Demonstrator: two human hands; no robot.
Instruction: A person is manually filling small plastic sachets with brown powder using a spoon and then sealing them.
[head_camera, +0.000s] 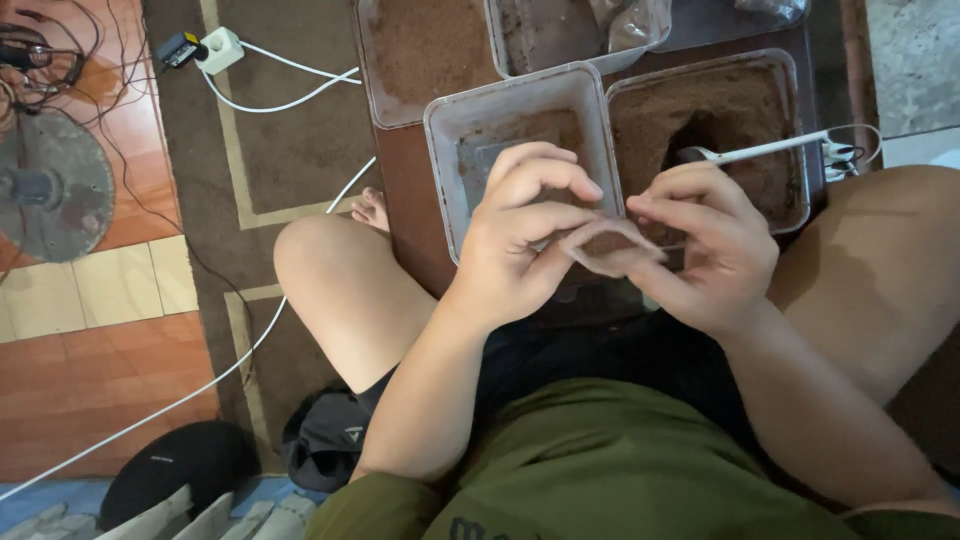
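Observation:
Both hands hold a small clear plastic bag (612, 246) with brown powder in it, above my lap. My left hand (520, 235) pinches the bag's left edge with fingers curled. On the bag's right side my right hand (710, 245) grips it. Just beyond the hands lie two clear square containers: the left container (445, 150) holds a thin layer of brown powder, the right container (790, 90) is heaped with it. A white plastic spoon (760, 150) rests in the right container, its bowl sunk in a hollow of the powder.
Two more containers (385, 80) with brown powder sit further back on a dark brown board (410, 190). A fan (50, 185) stands at the left on the tile floor. White cables (290, 90) cross the brown carpet. A dark cap (325, 440) and a black round object (175, 470) lie near my left knee.

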